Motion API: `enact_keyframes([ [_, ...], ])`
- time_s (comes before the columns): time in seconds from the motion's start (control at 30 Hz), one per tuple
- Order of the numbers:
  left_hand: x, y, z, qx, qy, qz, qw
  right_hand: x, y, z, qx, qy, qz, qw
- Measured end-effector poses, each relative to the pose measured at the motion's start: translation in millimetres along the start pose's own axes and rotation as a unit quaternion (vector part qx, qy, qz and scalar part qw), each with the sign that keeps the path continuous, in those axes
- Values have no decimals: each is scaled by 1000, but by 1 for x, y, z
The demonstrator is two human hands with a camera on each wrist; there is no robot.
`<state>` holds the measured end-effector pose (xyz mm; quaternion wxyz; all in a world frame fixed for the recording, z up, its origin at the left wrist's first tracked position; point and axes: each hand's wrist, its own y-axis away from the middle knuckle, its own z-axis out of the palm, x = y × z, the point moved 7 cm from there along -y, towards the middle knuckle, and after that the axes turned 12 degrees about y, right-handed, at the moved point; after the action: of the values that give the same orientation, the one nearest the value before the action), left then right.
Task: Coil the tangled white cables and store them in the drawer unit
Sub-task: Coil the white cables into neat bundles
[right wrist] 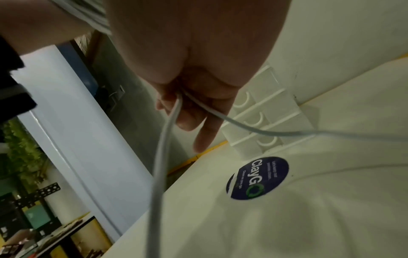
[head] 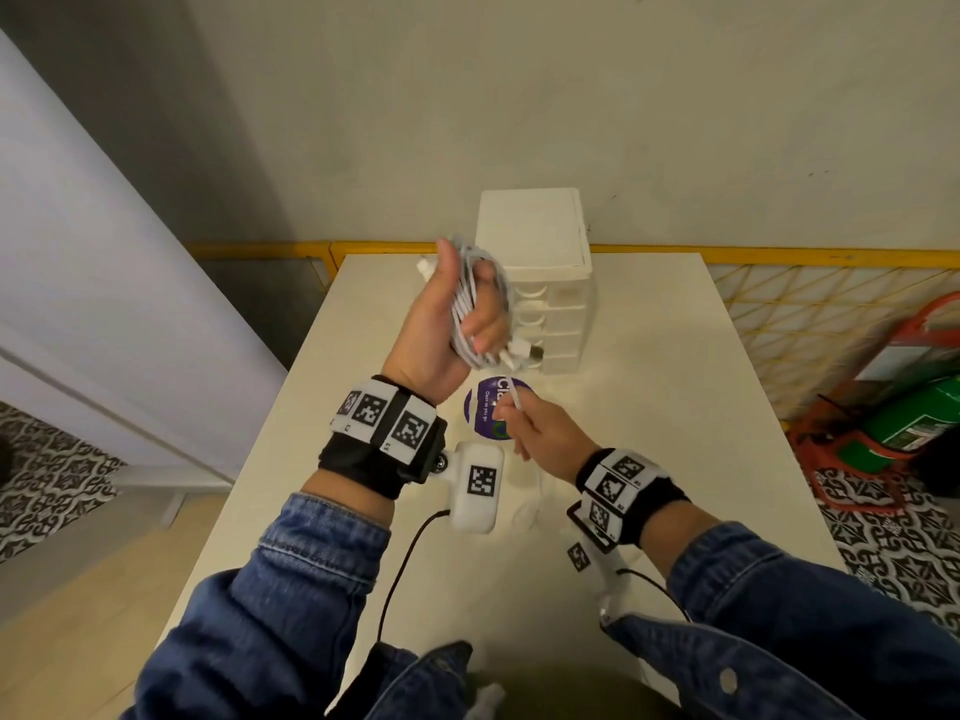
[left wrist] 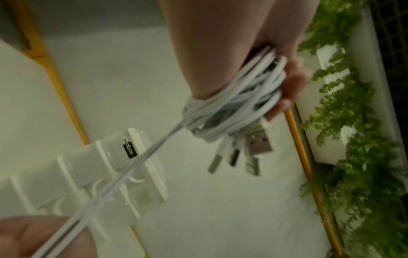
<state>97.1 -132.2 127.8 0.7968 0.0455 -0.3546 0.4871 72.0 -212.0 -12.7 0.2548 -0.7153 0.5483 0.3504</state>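
Winding | left hand (head: 441, 324) grips coil (head: 475, 309) upright, just before drawers (head: 545, 304) | right hand (head: 540, 433) pinches tail (head: 511, 394) below coil, nearer the person | left nearer drawers

Drawer unit (head: 537, 283) at table (head: 675, 459) rear, sticker (head: 485, 415) in front.
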Motion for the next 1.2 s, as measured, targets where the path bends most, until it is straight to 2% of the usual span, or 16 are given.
enact_keyframes([
  [0.1,15,3,-23,159,-90,124,975,-3,7,5,-25,-11,10,1000],
  [0.17,29,9,-35,232,-186,191,935,-4,10,6,-37,-10,-5,999],
  [0.23,42,14,-46,287,-293,216,886,-3,15,5,-42,27,-19,999],
  [0.3,48,17,-54,297,-372,219,852,-5,19,-1,-30,67,-32,997],
  [0.37,43,18,-59,276,-479,199,809,-18,21,-12,-6,87,-65,994],
  [0.43,30,18,-70,249,-574,146,766,-36,21,-21,18,99,-109,989],
  [0.47,24,18,-75,236,-601,114,755,-44,21,-26,26,103,-127,986],
  [0.5,17,18,-78,223,-614,80,753,-50,19,-31,32,110,-139,984],
  [0.6,-7,21,-70,157,-599,-38,785,-65,15,-50,63,129,-166,976],
  [0.7,-31,33,-68,114,-546,-169,813,-69,8,-76,107,114,-169,973],
  [0.77,-41,39,-70,93,-507,-228,826,-65,3,-86,115,106,-160,975],
  [0.87,-53,42,-60,51,-471,-270,838,-58,-1,-96,134,109,-170,970],
  [1.0,-60,40,-45,49,-401,-308,861,-47,-7,-111,159,75,-169,970],
  [1.2,-57,31,-16,2,-265,-302,916,-28,-10,-125,201,44,-135,969],
])
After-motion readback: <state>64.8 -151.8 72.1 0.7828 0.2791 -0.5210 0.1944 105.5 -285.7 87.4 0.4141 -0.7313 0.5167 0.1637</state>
